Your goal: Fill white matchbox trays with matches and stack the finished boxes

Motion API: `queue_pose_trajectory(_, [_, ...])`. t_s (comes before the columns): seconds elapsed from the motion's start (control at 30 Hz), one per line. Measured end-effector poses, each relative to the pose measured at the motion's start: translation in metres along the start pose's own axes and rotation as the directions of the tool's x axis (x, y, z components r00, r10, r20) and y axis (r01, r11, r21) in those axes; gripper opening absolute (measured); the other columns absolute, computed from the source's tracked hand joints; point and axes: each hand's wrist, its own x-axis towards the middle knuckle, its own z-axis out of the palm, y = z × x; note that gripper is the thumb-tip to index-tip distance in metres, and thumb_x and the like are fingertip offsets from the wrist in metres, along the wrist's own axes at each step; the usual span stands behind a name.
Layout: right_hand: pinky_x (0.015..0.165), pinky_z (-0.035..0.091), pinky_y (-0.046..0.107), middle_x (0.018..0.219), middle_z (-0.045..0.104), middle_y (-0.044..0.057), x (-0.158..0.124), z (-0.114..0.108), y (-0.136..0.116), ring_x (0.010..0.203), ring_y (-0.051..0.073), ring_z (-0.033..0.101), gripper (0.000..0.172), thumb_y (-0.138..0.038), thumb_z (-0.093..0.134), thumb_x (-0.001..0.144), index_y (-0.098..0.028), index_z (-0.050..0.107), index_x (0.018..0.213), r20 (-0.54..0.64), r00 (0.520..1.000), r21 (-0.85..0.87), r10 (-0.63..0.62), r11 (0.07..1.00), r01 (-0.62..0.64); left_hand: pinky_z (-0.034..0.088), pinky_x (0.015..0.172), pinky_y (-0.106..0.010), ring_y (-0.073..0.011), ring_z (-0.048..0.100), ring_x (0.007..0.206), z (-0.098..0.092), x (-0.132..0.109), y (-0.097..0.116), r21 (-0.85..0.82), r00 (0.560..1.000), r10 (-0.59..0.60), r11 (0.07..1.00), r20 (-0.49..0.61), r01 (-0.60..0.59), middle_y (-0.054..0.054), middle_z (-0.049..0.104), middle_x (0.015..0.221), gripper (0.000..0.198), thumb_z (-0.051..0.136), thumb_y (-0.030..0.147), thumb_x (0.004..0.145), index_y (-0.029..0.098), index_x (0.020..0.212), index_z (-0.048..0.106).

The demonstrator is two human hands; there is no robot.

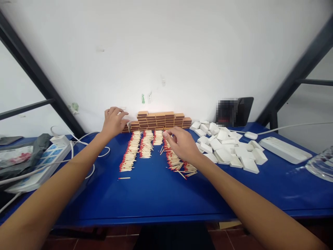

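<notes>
At the left end of a stack of brown matchboxes (156, 121), my left hand (114, 122) is raised with its fingers apart and nothing held between them. Its thumb is close to the boxes there. My right hand (183, 144) is over a row of red-headed matches (173, 156), its thumb and forefinger tips close together. Anything between those tips is too small or hidden to make out. To the left of that hand lie more match rows, one long (130, 152), one shorter (146, 144) and one short (158, 137). A single match (124, 178) lies apart in front.
White box trays (229, 147) are heaped on the right of the blue table (145, 198). Behind them a dark phone (243, 111) leans on the wall. A white power bank-like block (284, 149) lies farther right. On the left are a power strip (49, 159) and white cables.
</notes>
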Motion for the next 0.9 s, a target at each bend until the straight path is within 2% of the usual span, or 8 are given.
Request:
queue_pose_trajectory(0.13, [0.073, 0.039, 0.035, 0.094, 0.077, 0.007, 0.009, -0.017, 0.016, 0.085, 0.023, 0.067, 0.034, -0.039, 0.051, 0.11, -0.02, 0.07, 0.089, -0.008, 0.997, -0.228, 0.081, 0.97, -0.081, 0.046, 0.101, -0.054, -0.0372, 0.061, 0.117, -0.001, 0.012, 0.033, -0.109, 0.996, -0.047, 0.993, -0.082, 0.038, -0.014, 0.076, 0.11, 0.027, 0.068, 0.041, 0.098, 0.02, 0.112, 0.078])
queue_pose_trajectory(0.23, [0.07, 0.036, 0.035, 0.1, 0.08, 0.012, 0.016, -0.045, 0.044, 0.092, 0.027, 0.07, 0.024, -0.031, 0.054, 0.106, -0.018, 0.074, 0.101, 0.011, 0.979, -0.509, 0.202, 0.844, -0.169, 0.051, 0.096, -0.049, -0.0312, 0.067, 0.107, -0.01, 0.003, 0.057, -0.244, 0.992, 0.077, 0.965, -0.1, -0.099, -0.011, 0.079, 0.109, 0.02, 0.065, 0.034, 0.101, 0.02, 0.108, 0.077])
queue_pose_trajectory(0.33, [0.068, 0.038, 0.034, 0.105, 0.08, 0.011, 0.018, -0.074, 0.074, 0.093, 0.027, 0.071, 0.02, -0.032, 0.062, 0.101, -0.02, 0.077, 0.099, 0.163, 0.935, -0.576, 0.314, 0.8, -0.168, 0.055, 0.087, -0.045, -0.027, 0.071, 0.096, -0.023, -0.024, 0.076, -0.304, 0.968, 0.223, 0.92, -0.111, -0.247, -0.008, 0.081, 0.097, 0.017, 0.061, 0.026, 0.104, 0.022, 0.101, 0.078])
queue_pose_trajectory(0.43, [0.068, 0.043, 0.033, 0.097, 0.08, 0.007, 0.017, -0.091, 0.089, 0.083, 0.023, 0.07, 0.019, -0.04, 0.073, 0.092, -0.021, 0.077, 0.09, 0.351, 0.856, -0.508, 0.38, 0.845, -0.166, 0.057, 0.09, -0.044, -0.0255, 0.073, 0.097, -0.032, -0.051, 0.086, -0.274, 0.957, 0.171, 0.933, -0.235, -0.234, -0.006, 0.082, 0.096, 0.017, 0.061, 0.018, 0.102, 0.022, 0.097, 0.077])
queue_pose_trajectory(0.57, [0.068, 0.046, 0.034, 0.097, 0.08, 0.006, 0.012, -0.089, 0.087, 0.084, 0.024, 0.071, 0.03, -0.052, 0.081, 0.082, -0.023, 0.077, 0.09, 0.454, 0.787, -0.503, 0.417, 0.849, -0.16, 0.061, 0.086, -0.037, -0.0222, 0.075, 0.099, -0.027, -0.067, 0.085, -0.356, 0.97, 0.114, 0.916, -0.215, -0.187, -0.007, 0.08, 0.108, 0.019, 0.058, 0.015, 0.102, 0.019, 0.104, 0.076])
queue_pose_trajectory(0.7, [0.063, 0.044, 0.038, 0.084, 0.077, 0.01, 0.008, -0.077, 0.077, 0.075, 0.027, 0.07, 0.032, -0.05, 0.082, 0.079, -0.021, 0.07, 0.072, 0.494, 0.702, -0.609, 0.513, 0.78, -0.141, 0.06, 0.098, -0.046, -0.027, 0.073, 0.112, -0.023, -0.065, 0.085, -0.343, 0.966, 0.159, 0.913, -0.203, -0.222, -0.011, 0.079, 0.12, 0.027, 0.054, 0.009, 0.1, 0.018, 0.108, 0.077])
queue_pose_trajectory(0.8, [0.062, 0.042, 0.038, 0.08, 0.076, 0.011, 0.008, -0.074, 0.074, 0.071, 0.027, 0.068, 0.033, -0.05, 0.078, 0.084, -0.022, 0.068, 0.069, 0.469, 0.743, -0.608, 0.478, 0.785, -0.121, 0.06, 0.097, -0.046, -0.0264, 0.073, 0.107, -0.028, -0.063, 0.097, -0.392, 0.955, 0.211, 0.876, -0.208, -0.279, -0.011, 0.08, 0.113, 0.019, 0.06, 0.014, 0.1, 0.019, 0.11, 0.076])
queue_pose_trajectory(0.9, [0.066, 0.042, 0.038, 0.096, 0.078, 0.013, 0.01, -0.073, 0.069, 0.083, 0.029, 0.069, 0.031, -0.052, 0.073, 0.089, -0.021, 0.072, 0.085, 0.294, 0.899, -0.559, 0.325, 0.821, -0.114, 0.059, 0.099, -0.046, -0.0261, 0.073, 0.107, -0.035, -0.064, 0.113, -0.439, 0.946, 0.254, 0.84, -0.201, -0.319, -0.011, 0.079, 0.112, 0.016, 0.062, 0.019, 0.102, 0.019, 0.112, 0.074])
